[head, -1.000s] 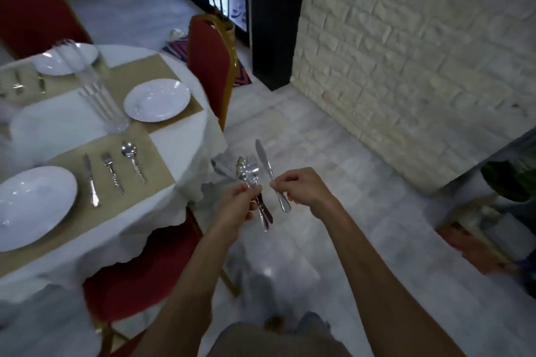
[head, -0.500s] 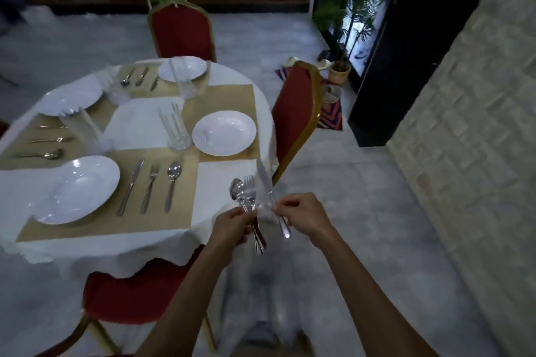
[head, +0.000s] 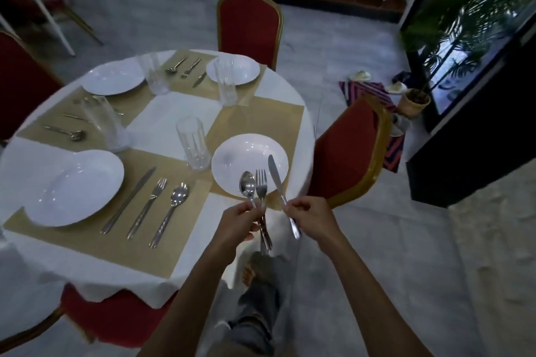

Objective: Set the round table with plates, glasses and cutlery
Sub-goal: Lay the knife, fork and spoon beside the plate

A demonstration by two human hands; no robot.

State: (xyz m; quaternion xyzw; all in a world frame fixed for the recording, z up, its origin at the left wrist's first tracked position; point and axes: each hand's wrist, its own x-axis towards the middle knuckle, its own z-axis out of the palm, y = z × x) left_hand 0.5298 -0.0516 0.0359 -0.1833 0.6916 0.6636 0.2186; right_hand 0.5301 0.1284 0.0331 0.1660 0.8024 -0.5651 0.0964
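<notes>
The round table [head: 177, 111] carries a white cloth and tan placemats. My left hand [head: 236, 223] grips a spoon [head: 247, 186] and a fork [head: 261, 186] by their handles. My right hand [head: 311, 219] holds a knife [head: 277, 175], blade pointing away. All three hover over the near edge of a white plate [head: 243, 158] at the table's right side. A tall glass [head: 193, 142] stands just left of that plate. No cutlery lies beside this plate.
Three other places each have a plate [head: 74, 187], cutlery [head: 146, 207] and a glass [head: 106, 123]. Red chairs stand at the right [head: 348, 151], far side [head: 249, 23] and near side [head: 113, 316]. A potted plant [head: 414, 98] and a dark doorway stand at the right.
The view has swung left and I have come closer to the table. Both hands, holding the same cutlery, now sit over the right-hand plate instead of over the floor.
</notes>
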